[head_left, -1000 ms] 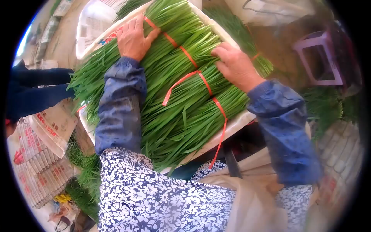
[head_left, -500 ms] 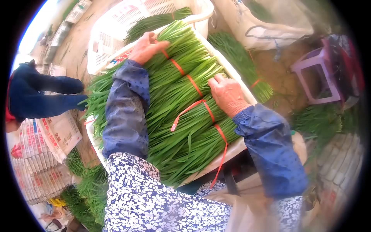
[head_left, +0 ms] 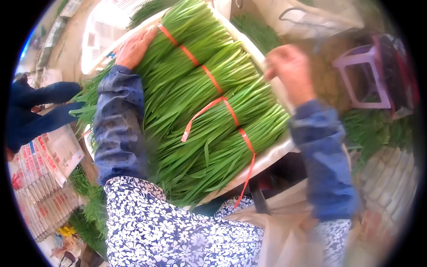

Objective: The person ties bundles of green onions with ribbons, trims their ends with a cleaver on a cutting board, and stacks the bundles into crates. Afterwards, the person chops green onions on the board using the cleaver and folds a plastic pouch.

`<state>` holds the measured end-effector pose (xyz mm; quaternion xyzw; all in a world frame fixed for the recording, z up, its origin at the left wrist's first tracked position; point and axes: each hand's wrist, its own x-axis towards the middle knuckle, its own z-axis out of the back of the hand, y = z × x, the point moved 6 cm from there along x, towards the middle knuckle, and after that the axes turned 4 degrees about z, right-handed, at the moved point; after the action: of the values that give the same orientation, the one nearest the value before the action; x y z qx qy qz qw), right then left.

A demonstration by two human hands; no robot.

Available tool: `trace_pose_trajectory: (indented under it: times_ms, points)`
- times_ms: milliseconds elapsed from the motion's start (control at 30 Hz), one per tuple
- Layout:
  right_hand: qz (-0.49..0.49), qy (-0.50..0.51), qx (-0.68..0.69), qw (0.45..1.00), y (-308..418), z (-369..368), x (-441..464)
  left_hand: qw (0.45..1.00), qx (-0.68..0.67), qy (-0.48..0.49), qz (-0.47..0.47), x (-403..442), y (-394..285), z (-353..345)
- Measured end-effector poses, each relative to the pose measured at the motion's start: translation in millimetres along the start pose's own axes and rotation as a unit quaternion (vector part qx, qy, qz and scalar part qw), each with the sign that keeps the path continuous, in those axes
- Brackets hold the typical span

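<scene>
Long green leafy stalks (head_left: 191, 107) lie in bundles side by side in a white crate (head_left: 267, 162), with pale stem ends toward the right. Red ties (head_left: 211, 79) cross the bundles, and two loose tie ends trail over the leaves and the near edge. My left hand (head_left: 135, 46) rests on the upper left side of the stalks, its fingers stretched out along the crate's far edge. Blurred by motion, my right hand (head_left: 289, 71) is raised beside the crate's right edge, fingers curled. Whether anything is between those fingers cannot be made out.
Another white basket (head_left: 100, 40) with greens stands behind the crate. A purple stool (head_left: 340, 62) is at the right. Stacked printed sheets (head_left: 40, 191) and loose greens (head_left: 93, 200) lie at the left. A person's dark-clothed legs (head_left: 49, 95) show at the left edge.
My right hand has lifted off the stem ends and moved right. My left hand has shifted left from the top red tie, and its fingers lie flatter. The camera view has also shifted.
</scene>
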<state>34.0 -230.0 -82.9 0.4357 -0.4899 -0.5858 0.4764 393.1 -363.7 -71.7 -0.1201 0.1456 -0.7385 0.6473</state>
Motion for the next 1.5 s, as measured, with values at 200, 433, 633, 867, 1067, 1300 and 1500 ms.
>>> trace_pose_trajectory:
  times_ms: [200, 433, 633, 867, 1067, 1300, 1500]
  points:
    - [0.359, 0.119, -0.313, 0.871, 11, -45, -25, 0.997, 0.039, -0.062, 0.005, -7, -1, -1]
    - [0.336, 0.205, -0.419, 0.818, 3, -82, -25, 0.997, 0.048, -0.059, -0.017, 5, 5, 1]
    - [0.428, 0.198, -0.48, 0.74, 34, -52, -17, 0.992, 0.025, -0.082, -0.087, 15, 12, 2]
    - [0.336, 0.118, -0.488, 0.797, 38, 91, -1, 0.971, 0.137, -0.179, -0.08, -32, -24, 3]
    - [0.002, 0.066, -0.79, 0.609, -65, 243, 53, 0.927, 0.17, -0.306, -0.139, -83, -67, 20]
    - [0.538, 0.075, -0.415, 0.73, 142, -55, 46, 0.924, 0.201, -0.303, -0.117, -99, -89, 32]
    - [0.532, 0.215, -0.48, 0.664, 137, -177, 83, 0.92, 0.194, -0.323, -0.103, -96, -84, 28]
